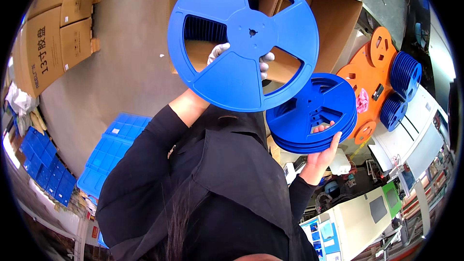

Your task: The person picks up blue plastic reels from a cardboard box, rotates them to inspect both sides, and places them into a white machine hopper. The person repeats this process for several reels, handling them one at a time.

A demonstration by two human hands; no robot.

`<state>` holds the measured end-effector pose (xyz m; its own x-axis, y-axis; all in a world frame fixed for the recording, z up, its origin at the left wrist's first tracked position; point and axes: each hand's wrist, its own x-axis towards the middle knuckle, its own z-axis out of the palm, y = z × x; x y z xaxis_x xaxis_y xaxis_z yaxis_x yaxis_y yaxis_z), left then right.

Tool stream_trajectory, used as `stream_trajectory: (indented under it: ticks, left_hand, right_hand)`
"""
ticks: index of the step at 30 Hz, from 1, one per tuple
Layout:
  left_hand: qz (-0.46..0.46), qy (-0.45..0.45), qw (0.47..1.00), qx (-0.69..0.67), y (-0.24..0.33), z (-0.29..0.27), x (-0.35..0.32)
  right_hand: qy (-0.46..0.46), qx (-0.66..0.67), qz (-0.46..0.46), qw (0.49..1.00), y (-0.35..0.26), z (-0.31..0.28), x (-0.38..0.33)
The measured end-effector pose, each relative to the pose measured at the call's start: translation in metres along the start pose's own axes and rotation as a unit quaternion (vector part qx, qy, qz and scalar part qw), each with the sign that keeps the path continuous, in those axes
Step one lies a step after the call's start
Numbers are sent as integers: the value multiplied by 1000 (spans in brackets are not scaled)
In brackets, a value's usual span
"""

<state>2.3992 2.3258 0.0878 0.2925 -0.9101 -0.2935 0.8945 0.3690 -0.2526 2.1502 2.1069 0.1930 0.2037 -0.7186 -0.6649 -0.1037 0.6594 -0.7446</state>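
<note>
A large blue plastic reel [212, 0] is held up in front of me. My left hand [265, 64], in a light glove, is closed on it from behind; its fingers show through the reel's cut-outs beside the hub, and the rest of the hand is hidden. Lower and to the right is a stack of several blue reels [302, 125]. My bare right hand [323, 155] grips the stack at its near right edge, with fingertips coming up through a cut-out and the thumb along the rim. The held reel overlaps the stack's upper left part.
Behind the held reel stands an open cardboard box [333, 24] with dark reels inside. An orange surface [369, 65] at right bears more blue reels [406, 75] and a pink cloth [362, 100]. Cartons [46, 43] are piled far left; a blue crate [113, 150] stands nearer.
</note>
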Motion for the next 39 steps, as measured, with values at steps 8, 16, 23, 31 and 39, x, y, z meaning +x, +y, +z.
stream_trajectory:
  ticks: [8,16,23,31,39]
  left_hand:
    - [-31,-66,996,-54,19,-17,3]
    - [50,45,998,11,36,-8,-20]
    - [164,226,909,308,113,-123,31]
    - [134,265,894,336,128,-188,170]
    - [75,270,935,219,124,-228,208]
  right_hand:
    - [-19,8,4,1000,4,13,8]
    - [21,-25,8,999,5,18,4]
    - [25,-59,-8,998,14,6,1]
    - [46,-68,12,997,19,-8,0]
    - [59,-65,25,996,27,-14,0]
